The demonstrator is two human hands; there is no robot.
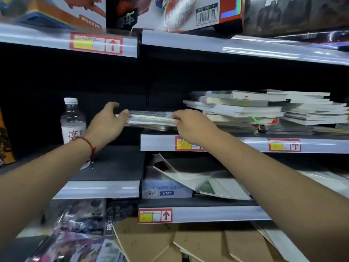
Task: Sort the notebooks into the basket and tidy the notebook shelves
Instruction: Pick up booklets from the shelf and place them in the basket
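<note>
A small stack of wrapped notebooks [151, 120] lies at the left end of the middle right shelf [236, 143]. My left hand [108, 122] grips the stack's left end, thumb on top. My right hand [190, 127] grips its right end from above. To the right, a tall untidy pile of notebooks [264, 110] fills the same shelf. One shelf lower, several thin notebooks [204, 178] lean slanted over a pale blue box [166, 189]. No basket is in view.
A water bottle [72, 121] stands on the dark left shelf [113, 163], close to my left wrist. Toy boxes [170, 12] sit on the top shelf. Brown card covers [179, 241] and glossy packets [75, 229] lie at the bottom.
</note>
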